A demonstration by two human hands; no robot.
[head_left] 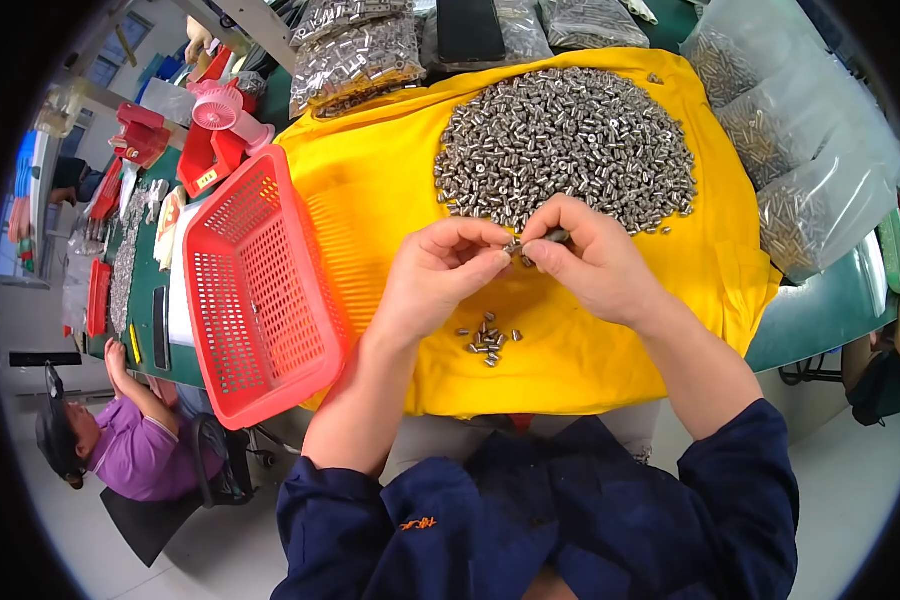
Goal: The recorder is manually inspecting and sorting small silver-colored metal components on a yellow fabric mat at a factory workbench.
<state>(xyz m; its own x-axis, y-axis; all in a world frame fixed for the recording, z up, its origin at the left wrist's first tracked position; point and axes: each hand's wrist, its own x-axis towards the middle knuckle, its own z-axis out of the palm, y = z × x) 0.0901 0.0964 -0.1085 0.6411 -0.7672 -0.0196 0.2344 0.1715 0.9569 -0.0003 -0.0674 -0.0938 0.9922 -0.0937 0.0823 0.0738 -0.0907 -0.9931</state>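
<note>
- Extending beyond both sides of the yellow fabric cloth (610, 370): green flat-surfaced table (820, 318).
- Red perforated plastic basket (308, 245): positioned along the left edge of the cloth, its rim tilted.
- Dense, rounded pile of silver metal cylinders (570, 140): on the far half of the cloth.
- Clear plastic bags of metal parts (785, 225): lined along the right edge of the cloth.
- Left hand (432, 268): above the cloth's middle; thumb and index fingertips pinched on a small silver metal piece (513, 247).
- Right hand (598, 265): above the cloth, fingertips just beside the piece; thumb and fingers clamped on a small dark object (558, 236), kind indeterminable.
- Loose group of silver metal cylinders (486, 343): on the near half of the cloth.
</note>
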